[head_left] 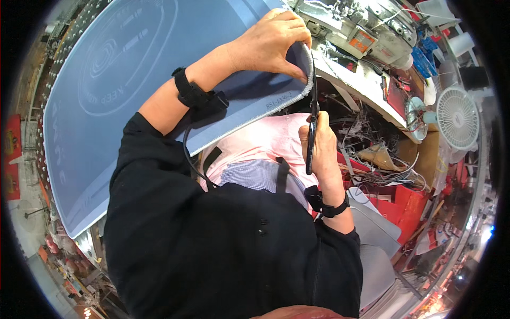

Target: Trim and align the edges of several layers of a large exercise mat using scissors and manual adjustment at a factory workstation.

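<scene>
Head view looks down on a large blue-grey rubber-backed mat [133,101] with a pale stitched edge, spread from the centre out toward nine and eleven o'clock. The left hand [273,42], at about twelve o'clock, is closed on the mat's rounded corner, thumb and fingers pinching the edge so the corner curls upward. A black wrist strap [192,94] with a dark cable hanging from it sits on the left forearm, around eleven o'clock from the centre.

The right hand [322,151], just right of the centre at about three o'clock, is wrapped around the handles of long black scissors [312,125]. The blades point up toward twelve o'clock and meet the mat's stitched edge directly under the left hand's fingers. Whether the blades are parted or together cannot be told from this angle. The two hands are near each other, joined by the scissors and the mat corner. A second black strap [326,204] rings the right wrist.

Below the mat, pink fabric [265,141] and a checked blue cloth [255,175] lie across the person's lap. At one o'clock stands a white industrial sewing machine [366,32]; at two to three o'clock, a small white round fan [457,118]. Tangled thread scraps [366,133] fill the space between them.
</scene>
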Motion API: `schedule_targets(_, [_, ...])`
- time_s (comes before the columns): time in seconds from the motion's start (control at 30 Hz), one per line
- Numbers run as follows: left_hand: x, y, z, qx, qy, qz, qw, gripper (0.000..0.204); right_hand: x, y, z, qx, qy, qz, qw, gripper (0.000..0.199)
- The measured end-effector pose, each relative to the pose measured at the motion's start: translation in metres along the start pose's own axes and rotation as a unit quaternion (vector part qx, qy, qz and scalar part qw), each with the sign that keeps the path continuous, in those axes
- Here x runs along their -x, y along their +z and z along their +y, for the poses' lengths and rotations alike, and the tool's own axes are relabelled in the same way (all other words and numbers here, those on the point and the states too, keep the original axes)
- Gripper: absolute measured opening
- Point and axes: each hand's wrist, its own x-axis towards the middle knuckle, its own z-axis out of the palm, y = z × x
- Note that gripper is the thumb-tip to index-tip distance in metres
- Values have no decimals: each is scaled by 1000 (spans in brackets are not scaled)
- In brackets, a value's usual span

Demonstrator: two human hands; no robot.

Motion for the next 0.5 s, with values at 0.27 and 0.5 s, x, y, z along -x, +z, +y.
schedule_targets(0.27, [3, 3, -2, -2, 13, 14, 1000, 47, -4, -18, 6, 14, 4, -62, 998, 46])
schedule_targets(0.5, [2, 4, -1, 2, 13, 14, 1000, 47, -1, -12, 8, -2, 11, -44, 999, 47])
